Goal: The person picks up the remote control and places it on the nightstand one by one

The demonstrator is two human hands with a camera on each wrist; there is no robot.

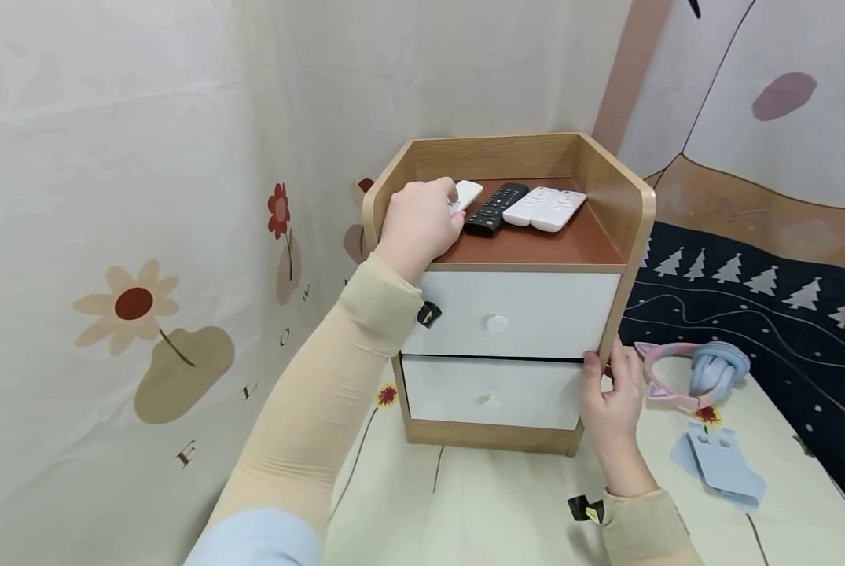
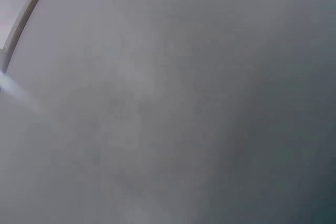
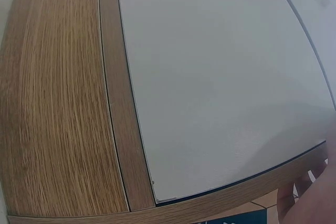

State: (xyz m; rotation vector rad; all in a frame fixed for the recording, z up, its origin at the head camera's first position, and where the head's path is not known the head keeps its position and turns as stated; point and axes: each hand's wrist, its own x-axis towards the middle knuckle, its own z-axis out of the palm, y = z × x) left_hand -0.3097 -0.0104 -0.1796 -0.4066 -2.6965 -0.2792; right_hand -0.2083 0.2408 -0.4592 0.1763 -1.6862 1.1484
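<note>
A small wooden two-drawer cabinet point(image 1: 521, 436) with white drawer fronts stands in the middle of the head view. On its brown top, my left hand point(image 1: 422, 220) holds a white remote control point(image 1: 468, 193), its fingers curled over the near end and hiding that part. Beside it lie a black remote control point(image 1: 497, 209) and a pair of white remotes point(image 1: 545, 208) side by side. Lower down, my right hand point(image 1: 615, 401) grips the cabinet's right side edge, thumb at the front and fingers round the side. The left wrist view shows only a blurred pale surface.
Raised wooden walls point(image 1: 496, 157) enclose the cabinet top at the back and sides. To the right, a pink headband point(image 1: 659, 373) with a blue knotted band point(image 1: 719, 369) and a light-blue card point(image 1: 722, 464) lie on the pale cloth point(image 1: 479, 503). A printed curtain point(image 1: 146, 157) hangs close on the left.
</note>
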